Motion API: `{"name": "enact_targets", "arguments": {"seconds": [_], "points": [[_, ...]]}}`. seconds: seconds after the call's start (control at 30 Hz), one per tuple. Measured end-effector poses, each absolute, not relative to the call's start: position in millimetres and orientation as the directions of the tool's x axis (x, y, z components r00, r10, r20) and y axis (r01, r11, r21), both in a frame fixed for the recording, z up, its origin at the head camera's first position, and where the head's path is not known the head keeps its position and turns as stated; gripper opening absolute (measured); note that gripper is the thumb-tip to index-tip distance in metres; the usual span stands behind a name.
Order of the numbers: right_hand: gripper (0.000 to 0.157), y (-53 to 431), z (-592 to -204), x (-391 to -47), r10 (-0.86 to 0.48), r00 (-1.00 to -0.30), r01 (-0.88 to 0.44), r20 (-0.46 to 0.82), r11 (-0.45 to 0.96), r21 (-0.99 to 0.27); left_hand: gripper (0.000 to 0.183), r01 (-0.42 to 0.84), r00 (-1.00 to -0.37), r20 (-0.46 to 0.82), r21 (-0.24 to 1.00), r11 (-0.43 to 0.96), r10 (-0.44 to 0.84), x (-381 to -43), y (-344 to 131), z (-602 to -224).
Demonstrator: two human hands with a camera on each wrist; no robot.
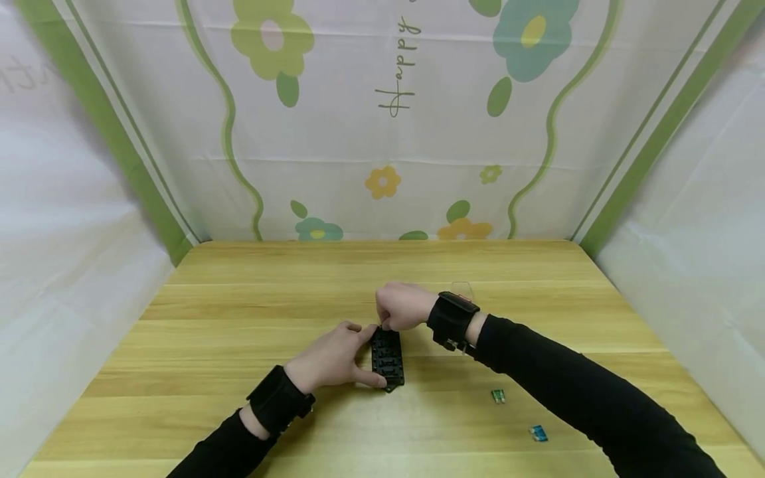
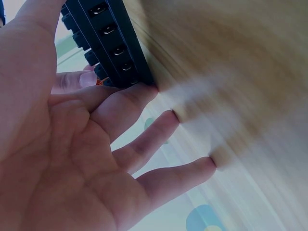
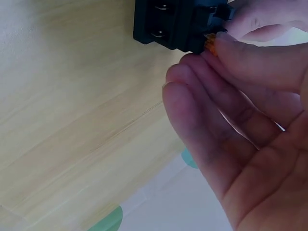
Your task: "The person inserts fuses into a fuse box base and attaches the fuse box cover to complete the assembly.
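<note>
Looks like a fitting step: seating a small orange piece point(image 3: 210, 45) at the far end of the black block point(image 1: 388, 362), just below the fingers of the right hand point(image 1: 408, 307). Pinching that piece between thumb and forefinger there, with the other fingers curved close alongside one another. Gripping the block lengthwise in the left hand point(image 1: 331, 358), with thumb at the near end, forefinger and middle finger about the far end, ring and little fingers spread apart toward the desk point(image 1: 239, 305). Cannot tell how deep in the slot, with the thumb partly in the way. Probably calls next for a straight, even push into the slot, bracing with the left fingers against tipping, then letting go. Reaching in from the right with the forearm slanting across the desk, wrist beside the block, fingers bent down over the far end; reaching from the left with the palm turned toward the block. Loose on the desk, to the right of both sets of fingers and nearer the body: a green piece point(image 1: 498, 396) and, farther off, a blue piece point(image 1: 539, 433).
</note>
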State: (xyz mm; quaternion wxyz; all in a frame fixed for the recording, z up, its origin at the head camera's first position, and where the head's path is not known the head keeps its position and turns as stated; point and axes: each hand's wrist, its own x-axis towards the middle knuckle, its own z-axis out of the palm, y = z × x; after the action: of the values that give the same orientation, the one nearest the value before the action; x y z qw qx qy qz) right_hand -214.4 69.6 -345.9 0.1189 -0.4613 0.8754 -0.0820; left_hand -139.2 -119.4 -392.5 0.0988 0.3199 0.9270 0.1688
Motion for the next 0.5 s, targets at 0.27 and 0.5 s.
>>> {"name": "enact_targets", "arguments": {"seconds": [0.27,0.5], "points": [[0.019,67.8,-347.9,-213.2,-0.815,-0.568,-0.781,-0.116,0.578,-0.237,0.1,0.556,-0.777,-0.073,0.386,0.736,0.625,-139.1,-119.8,-392.1],[0.024,68.7,-351.4,-209.9,-0.815,-0.574,-0.793,-0.081,0.577,-0.196,0.1,0.557,-0.776,-0.076,0.38,0.738,0.626,-139.8,-120.1,-393.3]]}}
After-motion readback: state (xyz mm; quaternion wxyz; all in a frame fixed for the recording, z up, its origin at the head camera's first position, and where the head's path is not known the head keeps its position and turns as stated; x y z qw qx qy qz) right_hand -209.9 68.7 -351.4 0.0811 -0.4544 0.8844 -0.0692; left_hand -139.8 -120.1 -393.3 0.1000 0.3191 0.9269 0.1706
